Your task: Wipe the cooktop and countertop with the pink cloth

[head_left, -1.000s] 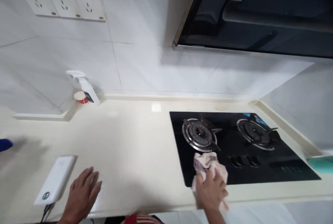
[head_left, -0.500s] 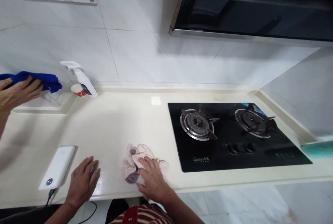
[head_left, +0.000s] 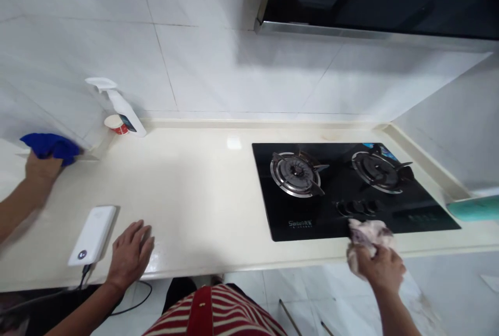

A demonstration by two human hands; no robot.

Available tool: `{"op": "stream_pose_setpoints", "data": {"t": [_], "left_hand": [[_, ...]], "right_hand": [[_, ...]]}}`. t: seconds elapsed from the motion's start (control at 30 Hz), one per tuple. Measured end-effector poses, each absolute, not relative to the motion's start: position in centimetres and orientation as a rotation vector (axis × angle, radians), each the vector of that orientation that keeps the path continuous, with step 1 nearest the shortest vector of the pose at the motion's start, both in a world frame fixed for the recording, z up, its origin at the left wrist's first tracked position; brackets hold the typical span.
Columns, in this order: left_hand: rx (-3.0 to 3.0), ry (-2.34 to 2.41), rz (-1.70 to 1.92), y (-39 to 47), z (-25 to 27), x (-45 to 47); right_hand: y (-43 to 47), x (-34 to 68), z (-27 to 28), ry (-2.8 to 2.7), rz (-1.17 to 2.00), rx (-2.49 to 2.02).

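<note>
A pale pink cloth [head_left: 370, 234] is bunched under my right hand [head_left: 384, 268], whose fingers press and curl over it at the counter's front edge, just below the knobs of the black gas stove [head_left: 331, 221]. My left hand [head_left: 131, 250] rests flat on the cream counter [head_left: 195, 195] with its fingers stretched out and nothing in them. Just left of it lies a white power bank [head_left: 92, 234] with a black cable plugged into its near end.
At far left, another person's hand [head_left: 41, 169] holds a blue cloth [head_left: 50, 146] against the wall corner. A white spray bottle [head_left: 127, 115] and a red and white paper cup [head_left: 116, 124] stand by the back wall. A dark range hood [head_left: 374, 3] overhangs the stove.
My right hand has carried the pink cloth rightward from the counter's middle to the stove's front edge. The other person's blue cloth has moved down. My left hand stays nearly in place.
</note>
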State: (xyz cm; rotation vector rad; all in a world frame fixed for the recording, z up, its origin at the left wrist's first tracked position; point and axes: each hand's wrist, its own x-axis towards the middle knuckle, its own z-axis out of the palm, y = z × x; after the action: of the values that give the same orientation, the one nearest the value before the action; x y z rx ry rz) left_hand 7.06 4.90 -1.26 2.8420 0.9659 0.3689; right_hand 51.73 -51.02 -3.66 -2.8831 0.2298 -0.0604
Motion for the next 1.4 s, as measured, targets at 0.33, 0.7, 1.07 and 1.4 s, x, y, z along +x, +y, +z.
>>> {"op": "stream_pose_setpoints", "data": {"t": [0.33,0.7,1.07,1.4], "left_hand": [[2.842,0.960,0.359,4.2,-1.0,7.2],[2.866,0.929,0.431,4.4,-2.0,6.6],[2.895,0.901,0.493,4.5,-2.4,6.2],[2.953,0.881,0.558,4.0,-2.6,5.9]], "right_hand": [[-39.6,38.8,-3.9,-0.460,-0.329,-2.927],[-29.1,33.7,-0.9,-1.075,-0.158,-2.240],[-27.1,33.6,-3.0,-1.119,-0.317,-2.738],[-17.9,43.7,-3.8,-1.245,-0.258,-2.705]]}}
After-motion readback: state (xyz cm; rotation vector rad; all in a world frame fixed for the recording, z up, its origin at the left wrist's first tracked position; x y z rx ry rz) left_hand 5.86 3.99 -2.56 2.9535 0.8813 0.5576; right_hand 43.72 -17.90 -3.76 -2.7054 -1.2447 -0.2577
